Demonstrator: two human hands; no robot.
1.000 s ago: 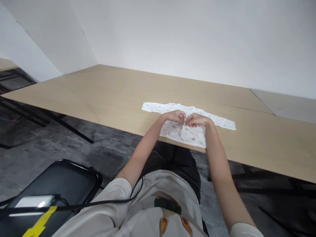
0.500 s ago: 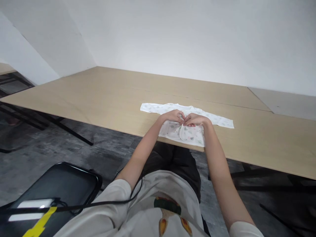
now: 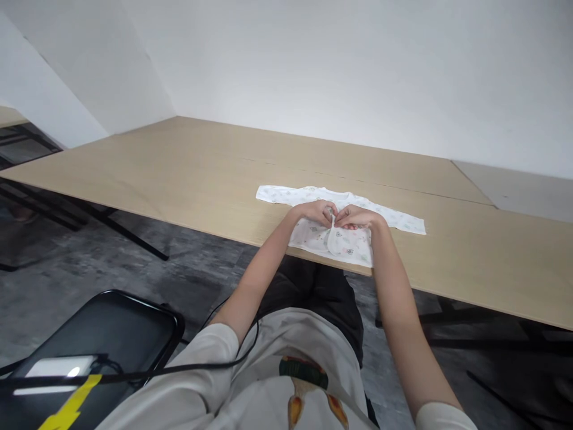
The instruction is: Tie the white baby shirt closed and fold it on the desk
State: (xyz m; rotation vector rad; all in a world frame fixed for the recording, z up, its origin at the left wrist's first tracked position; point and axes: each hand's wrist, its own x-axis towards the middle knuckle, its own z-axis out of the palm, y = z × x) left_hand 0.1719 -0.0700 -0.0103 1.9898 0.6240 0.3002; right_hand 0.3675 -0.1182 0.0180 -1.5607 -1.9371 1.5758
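Hardly anything's moved: left hand (image 3: 316, 211) and right hand (image 3: 359, 217) both pinching the shirt (image 3: 351, 245) mid-front. I'd keep its edges aligned.

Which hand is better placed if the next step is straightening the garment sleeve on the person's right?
Probably the right hand: it is nearer that sleeve, while the left hand would have to cross over. Both seem to pinch the garment mid-front.
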